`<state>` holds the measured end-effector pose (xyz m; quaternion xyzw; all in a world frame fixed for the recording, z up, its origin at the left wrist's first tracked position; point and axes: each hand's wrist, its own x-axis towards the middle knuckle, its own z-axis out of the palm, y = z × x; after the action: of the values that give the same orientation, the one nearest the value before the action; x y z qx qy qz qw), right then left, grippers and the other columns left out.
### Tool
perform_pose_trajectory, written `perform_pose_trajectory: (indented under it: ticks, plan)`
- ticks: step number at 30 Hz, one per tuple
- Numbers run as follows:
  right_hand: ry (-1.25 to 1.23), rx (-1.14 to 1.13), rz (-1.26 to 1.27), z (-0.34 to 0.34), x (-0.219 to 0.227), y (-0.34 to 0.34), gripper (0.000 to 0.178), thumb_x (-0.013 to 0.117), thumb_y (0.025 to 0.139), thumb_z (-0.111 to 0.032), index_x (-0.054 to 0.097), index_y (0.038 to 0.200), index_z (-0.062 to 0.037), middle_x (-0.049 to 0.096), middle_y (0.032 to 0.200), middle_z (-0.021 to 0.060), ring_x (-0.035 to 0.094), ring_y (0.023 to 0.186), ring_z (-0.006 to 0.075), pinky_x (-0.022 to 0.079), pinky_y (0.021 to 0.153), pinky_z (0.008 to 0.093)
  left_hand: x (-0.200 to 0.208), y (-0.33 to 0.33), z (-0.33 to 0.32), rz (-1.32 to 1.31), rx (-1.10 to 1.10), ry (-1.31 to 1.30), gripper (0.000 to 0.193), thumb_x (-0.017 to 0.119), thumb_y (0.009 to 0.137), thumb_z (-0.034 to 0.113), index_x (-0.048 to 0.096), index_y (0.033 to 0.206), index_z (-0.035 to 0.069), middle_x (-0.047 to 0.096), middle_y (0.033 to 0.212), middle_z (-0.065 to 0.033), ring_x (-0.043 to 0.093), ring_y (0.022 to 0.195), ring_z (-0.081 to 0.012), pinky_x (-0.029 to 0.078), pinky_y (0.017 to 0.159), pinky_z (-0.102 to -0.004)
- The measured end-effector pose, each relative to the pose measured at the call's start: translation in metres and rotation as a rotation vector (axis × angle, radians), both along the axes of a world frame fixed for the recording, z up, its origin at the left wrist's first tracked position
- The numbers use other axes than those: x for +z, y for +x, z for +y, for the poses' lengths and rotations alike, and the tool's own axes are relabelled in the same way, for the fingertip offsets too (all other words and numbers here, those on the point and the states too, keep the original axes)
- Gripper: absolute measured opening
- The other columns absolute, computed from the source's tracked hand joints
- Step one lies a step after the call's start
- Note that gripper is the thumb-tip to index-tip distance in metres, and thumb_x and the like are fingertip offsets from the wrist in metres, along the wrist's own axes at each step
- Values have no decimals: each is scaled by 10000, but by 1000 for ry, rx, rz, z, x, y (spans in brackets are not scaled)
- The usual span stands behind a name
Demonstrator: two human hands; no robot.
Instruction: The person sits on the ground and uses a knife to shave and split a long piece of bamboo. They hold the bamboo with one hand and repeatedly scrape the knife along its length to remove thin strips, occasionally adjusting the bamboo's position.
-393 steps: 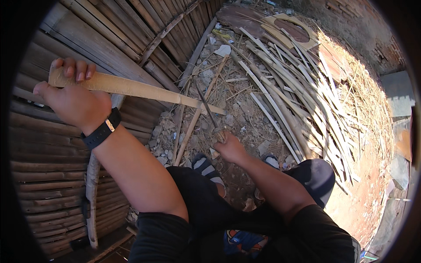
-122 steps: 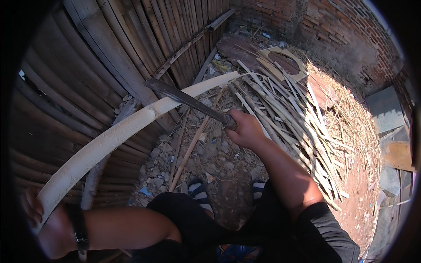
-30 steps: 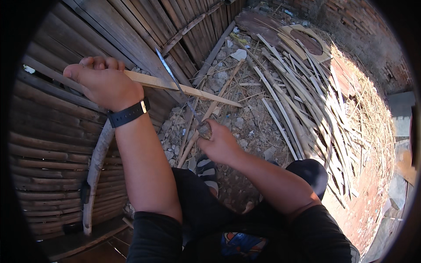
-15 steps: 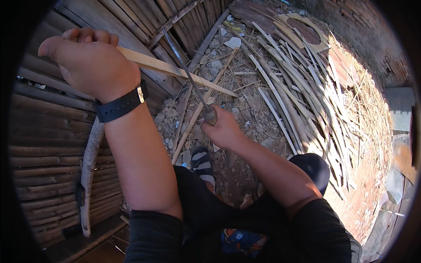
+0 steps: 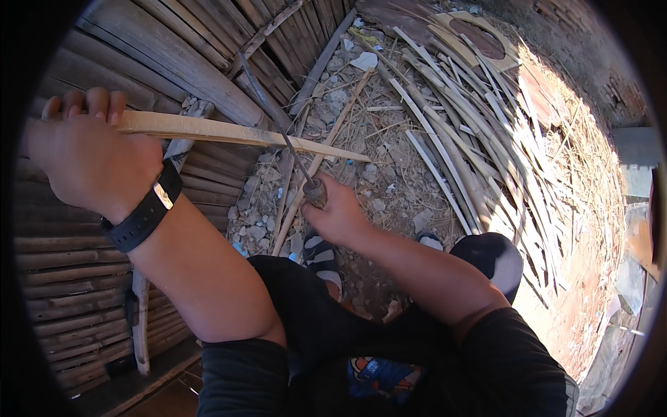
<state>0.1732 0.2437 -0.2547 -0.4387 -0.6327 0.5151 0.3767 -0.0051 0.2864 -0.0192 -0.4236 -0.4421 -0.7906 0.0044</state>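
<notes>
Grips long, pale-tan bamboo strip by its left end in left hand, above rubble-strewn brown ground, and clasps brown-handled, dark-bladed metal knife in right hand, crossing bamboo strip's far half, best worked shallow, evenly and away from left hand.

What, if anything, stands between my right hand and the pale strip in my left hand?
Only the knife: your right hand grips its handle, and its blade crosses the pale strip partway along. Nothing else visible stands between them.
</notes>
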Motion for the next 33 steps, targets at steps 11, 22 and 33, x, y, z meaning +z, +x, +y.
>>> perform_pose_trajectory:
  ticks: [11, 22, 33]
  plan:
    - [-196, 50, -272, 5, -8, 8, 524, 645, 757, -214, 567, 1182, 81, 665, 911, 288, 667, 898, 414, 518, 831, 452, -8, -14, 13, -275, 119, 51, 551, 392, 987, 547, 473, 1022, 3, 422, 750, -38, 380, 591, -161, 387, 586, -311]
    - [-425, -38, -209, 15, -109, 29, 502, 645, 770, -213, 572, 1166, 86, 663, 909, 295, 682, 844, 381, 521, 787, 447, -1, 12, 13, -313, 28, 52, 452, 445, 951, 514, 462, 923, 63, 375, 709, 3, 291, 553, -141, 309, 561, -279]
    - [-371, -110, -505, 16, -165, 40, 529, 649, 798, -240, 534, 1198, 87, 668, 848, 227, 680, 716, 322, 531, 695, 395, 1, 19, 15, -276, 66, 5, 461, 323, 949, 523, 449, 887, 84, 415, 705, -39, 295, 544, -165, 317, 575, -283]
